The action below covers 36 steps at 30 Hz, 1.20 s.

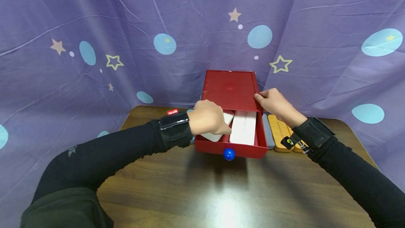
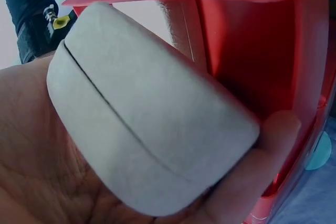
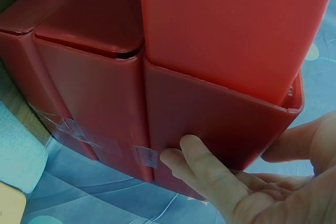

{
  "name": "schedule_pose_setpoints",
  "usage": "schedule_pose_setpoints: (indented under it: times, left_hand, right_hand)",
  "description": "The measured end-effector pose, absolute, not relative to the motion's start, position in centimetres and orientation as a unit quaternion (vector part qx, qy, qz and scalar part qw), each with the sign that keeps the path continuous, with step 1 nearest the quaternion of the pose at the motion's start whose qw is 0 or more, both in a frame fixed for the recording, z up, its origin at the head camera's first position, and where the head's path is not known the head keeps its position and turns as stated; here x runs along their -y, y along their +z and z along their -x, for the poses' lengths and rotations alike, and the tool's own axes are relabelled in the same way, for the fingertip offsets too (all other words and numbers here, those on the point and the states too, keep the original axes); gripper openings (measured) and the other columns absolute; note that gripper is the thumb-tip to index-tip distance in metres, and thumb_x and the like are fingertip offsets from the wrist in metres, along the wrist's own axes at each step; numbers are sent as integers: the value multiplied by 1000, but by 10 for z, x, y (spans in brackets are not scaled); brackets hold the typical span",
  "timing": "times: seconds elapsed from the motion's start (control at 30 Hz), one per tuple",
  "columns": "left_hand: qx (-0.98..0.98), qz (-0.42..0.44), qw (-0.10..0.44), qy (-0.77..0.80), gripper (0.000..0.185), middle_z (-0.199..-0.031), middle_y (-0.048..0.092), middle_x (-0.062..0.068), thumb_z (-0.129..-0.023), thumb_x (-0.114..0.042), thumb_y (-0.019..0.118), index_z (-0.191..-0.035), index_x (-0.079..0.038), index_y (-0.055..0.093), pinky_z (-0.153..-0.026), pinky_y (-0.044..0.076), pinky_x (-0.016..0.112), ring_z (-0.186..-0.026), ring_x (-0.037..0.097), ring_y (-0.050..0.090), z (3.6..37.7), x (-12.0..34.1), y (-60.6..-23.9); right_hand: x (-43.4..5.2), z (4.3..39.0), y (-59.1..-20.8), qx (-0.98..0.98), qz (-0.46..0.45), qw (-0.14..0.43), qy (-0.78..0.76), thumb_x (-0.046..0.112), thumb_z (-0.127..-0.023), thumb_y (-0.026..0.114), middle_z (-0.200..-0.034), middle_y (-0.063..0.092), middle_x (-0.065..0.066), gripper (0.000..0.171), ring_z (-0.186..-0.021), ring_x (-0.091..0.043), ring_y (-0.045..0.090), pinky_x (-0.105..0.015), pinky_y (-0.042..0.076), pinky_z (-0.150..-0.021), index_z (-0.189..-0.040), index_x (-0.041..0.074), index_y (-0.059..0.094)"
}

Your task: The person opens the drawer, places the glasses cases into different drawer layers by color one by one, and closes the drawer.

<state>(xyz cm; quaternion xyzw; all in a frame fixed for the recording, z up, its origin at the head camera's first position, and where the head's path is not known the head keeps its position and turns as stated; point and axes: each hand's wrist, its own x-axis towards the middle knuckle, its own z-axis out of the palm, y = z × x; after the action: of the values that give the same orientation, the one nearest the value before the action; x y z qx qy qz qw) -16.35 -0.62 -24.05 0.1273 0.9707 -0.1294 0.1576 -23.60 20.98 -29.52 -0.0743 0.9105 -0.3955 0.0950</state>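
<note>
A red drawer unit (image 1: 231, 89) stands on the table with its top drawer (image 1: 232, 150) pulled out by the side of a blue knob (image 1: 229, 154). My left hand (image 1: 209, 117) reaches over that drawer and grips a pale grey glasses case (image 2: 152, 114), its fingers wrapped around the seamed case. Beside it in the drawer lies a long white case (image 1: 243, 129) with faint lettering. My right hand (image 1: 278, 104) holds the unit's upper right edge, thumb on top; the right wrist view shows its fingers (image 3: 210, 177) against the red side wall.
Right of the unit stand a grey-blue case (image 1: 267, 131) and yellow cases (image 1: 279, 133). A red label with white letters (image 1: 172, 111) shows behind my left wrist. A purple patterned cloth (image 1: 196, 20) hangs behind the wooden table (image 1: 177, 185).
</note>
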Motion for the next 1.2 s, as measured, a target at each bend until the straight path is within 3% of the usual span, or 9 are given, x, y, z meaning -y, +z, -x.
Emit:
schedule_pose_setpoints:
  times: [0.6,0.87,1.2]
  left_hand:
    - [-971,-129,187,-77,55,-118,70,-3,-92,-63,56,-116,-16,72,-85,53,29,-110,16,63,172,5,-241]
    - [-971,-132,184,-79,56,-120,71,-2,-93,-63,55,-117,-15,72,-85,54,30,-111,16,64,172,3,-245]
    - [-969,-130,195,-73,57,-120,69,-4,-93,-63,57,-123,-15,70,-89,52,30,-112,16,62,176,1,-242]
  right_hand:
    - [-210,237,-295,-912,72,95,-393,25,-110,41,-90,70,-14,47,-77,-14,60,-26,49,-67,-130,-14,58]
    - [-210,237,-295,-912,73,94,-392,25,-110,41,-99,71,-20,48,-83,-17,63,-24,50,-70,-131,-14,58]
    - [-210,237,-296,-913,73,91,-391,25,-110,41,-86,68,-12,47,-73,-13,59,-27,49,-65,-131,-14,58]
